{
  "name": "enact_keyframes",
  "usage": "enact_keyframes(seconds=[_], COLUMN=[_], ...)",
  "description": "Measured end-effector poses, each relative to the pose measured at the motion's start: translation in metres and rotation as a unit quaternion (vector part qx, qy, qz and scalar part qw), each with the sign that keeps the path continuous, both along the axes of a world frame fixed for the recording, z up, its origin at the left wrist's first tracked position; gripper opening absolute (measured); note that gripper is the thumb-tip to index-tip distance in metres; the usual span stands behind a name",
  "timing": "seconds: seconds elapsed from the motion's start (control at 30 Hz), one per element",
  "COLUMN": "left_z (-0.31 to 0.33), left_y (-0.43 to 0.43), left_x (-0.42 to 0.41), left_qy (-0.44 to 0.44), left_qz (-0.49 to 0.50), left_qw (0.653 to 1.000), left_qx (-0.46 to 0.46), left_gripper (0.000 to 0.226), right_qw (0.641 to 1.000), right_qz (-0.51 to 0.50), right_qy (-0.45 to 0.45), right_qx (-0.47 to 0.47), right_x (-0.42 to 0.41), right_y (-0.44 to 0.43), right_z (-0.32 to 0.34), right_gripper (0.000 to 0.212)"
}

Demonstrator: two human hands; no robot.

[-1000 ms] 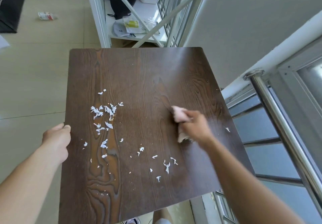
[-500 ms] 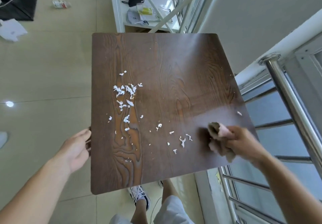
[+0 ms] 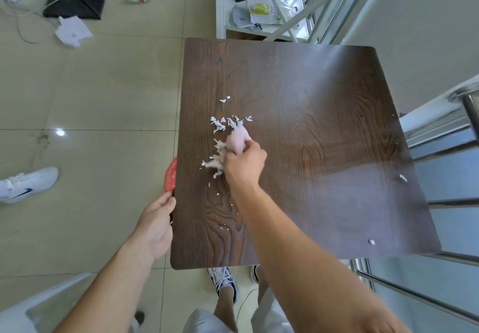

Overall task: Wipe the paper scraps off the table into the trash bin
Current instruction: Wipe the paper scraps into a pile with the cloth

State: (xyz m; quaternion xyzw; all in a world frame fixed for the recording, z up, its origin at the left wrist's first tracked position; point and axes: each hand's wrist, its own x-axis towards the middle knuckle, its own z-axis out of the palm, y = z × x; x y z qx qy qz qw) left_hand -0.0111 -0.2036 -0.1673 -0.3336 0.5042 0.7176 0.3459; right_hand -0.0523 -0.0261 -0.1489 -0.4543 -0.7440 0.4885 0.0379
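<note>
A dark wooden table (image 3: 311,125) fills the middle of the view. White paper scraps (image 3: 223,125) lie bunched left of its centre, and two stray scraps (image 3: 402,177) sit near the right edge. My right hand (image 3: 245,166) is shut on a pale pink cloth (image 3: 237,139), pressed on the table against the scrap pile. My left hand (image 3: 156,225) is at the table's left edge, gripping a red object (image 3: 170,177) that pokes out from under the tabletop. Whether this is the trash bin I cannot tell, as most of it is hidden.
A white shelf unit (image 3: 259,8) with bags stands beyond the table. A steel railing (image 3: 469,104) and window run along the right. Another person's white shoe (image 3: 26,184) is at the left. Paper, a black box and cables lie on the tiled floor.
My right hand has swept the cloth from the table's right side to the left, bunching the scraps together. A red object has appeared at the left edge by my left hand.
</note>
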Motion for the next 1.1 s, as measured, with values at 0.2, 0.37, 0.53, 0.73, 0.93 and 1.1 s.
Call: enact_keyframes(seconds=[0.2,0.37,0.53,0.73,0.93,1.1], left_z=[-0.009,-0.015,0.002,-0.017,-0.014,-0.012], left_y=[-0.036,-0.119,-0.099,-0.110,-0.107,-0.105], left_x=[0.007,-0.007,0.004,0.004,0.000,0.004], left_qy=[-0.004,0.021,0.065,0.027,0.009,0.024], left_qz=[0.018,0.073,-0.010,0.062,0.102,0.079], left_qw=[0.999,0.990,0.979,0.975,0.975,0.981], left_qx=[-0.030,-0.123,-0.191,-0.213,-0.195,-0.177], left_gripper=[0.032,0.028,0.024,0.030,0.043,0.041], right_qw=[0.990,0.977,0.977,0.931,0.946,0.978], right_qz=[0.062,0.186,0.195,0.259,0.199,0.075], right_qy=[0.091,0.097,-0.039,-0.233,-0.235,-0.191], right_qx=[-0.091,-0.045,0.076,0.110,0.097,0.029], right_x=[0.021,0.070,0.096,0.091,0.146,0.188], right_y=[0.048,0.135,0.253,0.261,0.205,0.110], right_z=[0.072,0.118,0.122,0.043,0.019,0.020], right_gripper=[0.027,0.037,0.050,0.050,0.046,0.050])
